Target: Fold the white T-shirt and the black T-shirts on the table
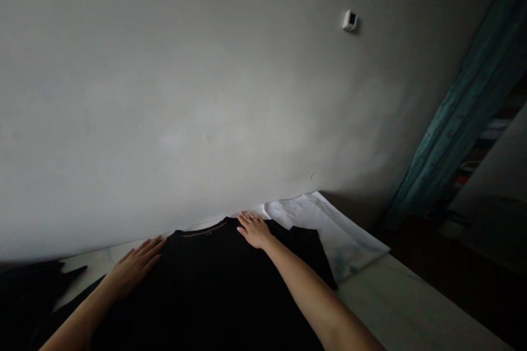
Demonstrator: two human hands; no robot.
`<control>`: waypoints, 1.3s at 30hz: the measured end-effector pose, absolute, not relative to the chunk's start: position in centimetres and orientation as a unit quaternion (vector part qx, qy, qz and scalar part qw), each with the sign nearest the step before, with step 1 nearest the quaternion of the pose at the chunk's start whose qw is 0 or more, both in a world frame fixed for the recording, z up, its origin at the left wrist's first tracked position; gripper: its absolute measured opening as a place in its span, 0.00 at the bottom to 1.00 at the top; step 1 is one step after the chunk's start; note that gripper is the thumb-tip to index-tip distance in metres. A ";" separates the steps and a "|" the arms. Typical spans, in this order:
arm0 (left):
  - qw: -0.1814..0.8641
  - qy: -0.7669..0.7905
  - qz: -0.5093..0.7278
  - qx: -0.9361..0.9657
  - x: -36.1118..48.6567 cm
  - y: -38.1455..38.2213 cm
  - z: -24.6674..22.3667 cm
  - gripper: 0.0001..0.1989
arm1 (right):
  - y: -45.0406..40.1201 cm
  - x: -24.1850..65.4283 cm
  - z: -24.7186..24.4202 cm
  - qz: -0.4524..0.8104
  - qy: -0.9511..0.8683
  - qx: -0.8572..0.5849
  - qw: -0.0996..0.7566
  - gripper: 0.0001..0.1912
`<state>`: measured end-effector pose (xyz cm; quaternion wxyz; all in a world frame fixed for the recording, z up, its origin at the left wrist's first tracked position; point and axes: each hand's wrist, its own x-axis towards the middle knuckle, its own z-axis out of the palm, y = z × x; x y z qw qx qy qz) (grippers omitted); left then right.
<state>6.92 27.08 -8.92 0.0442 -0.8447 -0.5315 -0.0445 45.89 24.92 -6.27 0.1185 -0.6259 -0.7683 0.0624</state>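
Left hand [135, 266]: open, palm down, fingers spread, resting at the shirt's left shoulder edge, no grip. Right hand [254, 231]: open, flat on the right shoulder just beside the collar, fingers toward the wall, no grip. Under both: black T-shirt [206, 296], laid flat on the table, front or back side up unclear. Collar [203, 230] at far end, toward the wall; hem out of view on the near side. Long axis runs near-to-far, collar pointing away from the person. Right sleeve [308, 252] angled out to the right, over a white sheet [325, 230], paper or fabric unclear. Table [411, 299]: pale, marble-like top, butted against the wall [206, 93]. Far left: loose black cloth [28, 290], just beyond left hand. Up on wall: small white box [349, 20]. Far right: teal curtain [461, 109].
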 end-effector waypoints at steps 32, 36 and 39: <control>0.132 -0.693 -0.172 -0.688 18.7 22.6 -6.8 0.27 | 23.4 38.3 -6.5 0.046 -0.698 -0.686 0.200 0.30; 0.097 -0.698 -0.143 -0.695 18.3 21.7 -9.6 0.30 | 22.7 38.6 -7.0 0.091 -0.726 -0.669 0.132 0.37; 0.065 -0.702 -0.118 -0.700 17.8 22.2 -10.4 0.32 | 22.9 38.7 -6.9 0.106 -0.721 -0.675 0.113 0.38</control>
